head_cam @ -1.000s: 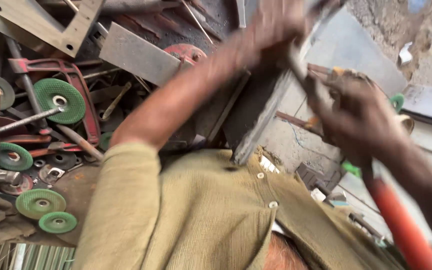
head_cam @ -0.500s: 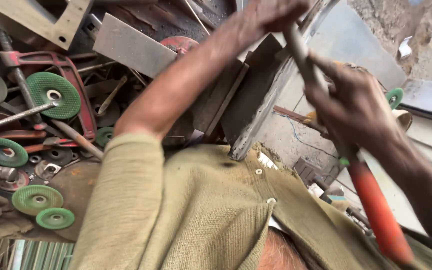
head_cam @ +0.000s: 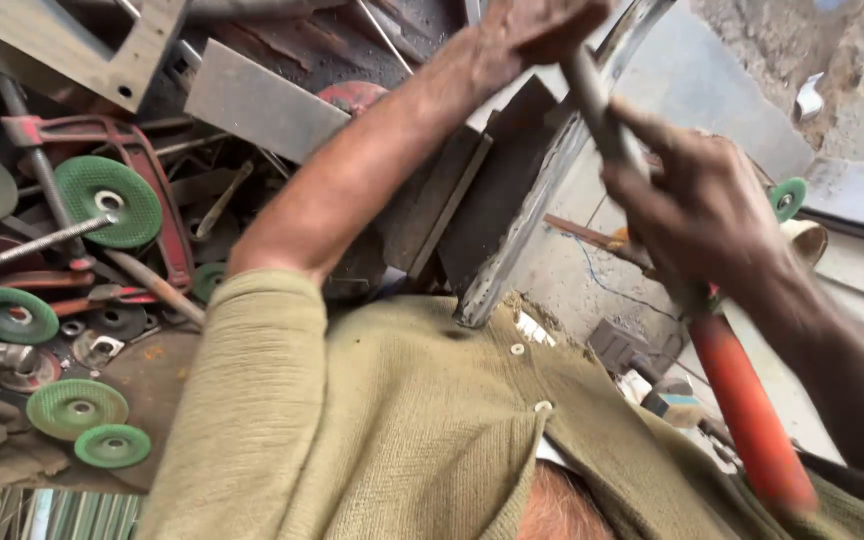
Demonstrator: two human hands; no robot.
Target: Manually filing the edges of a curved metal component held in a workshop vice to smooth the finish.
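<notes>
Clearly, both hands work on one tool with a grey metal shaft and an orange-red handle (head_cam: 747, 410), which runs slanted from the upper middle down to the lower right. The left hand (head_cam: 542, 28) is closed around the upper part of the shaft, fingers curled tight. The right hand (head_cam: 702, 210) grips the shaft lower, just above the orange-red grip, fingers wrapped together around it. A long curved metal strip (head_cam: 532, 215) stands just behind the tool. Green grinding discs (head_cam: 107, 200) lie among scrap metal on the left.
</notes>
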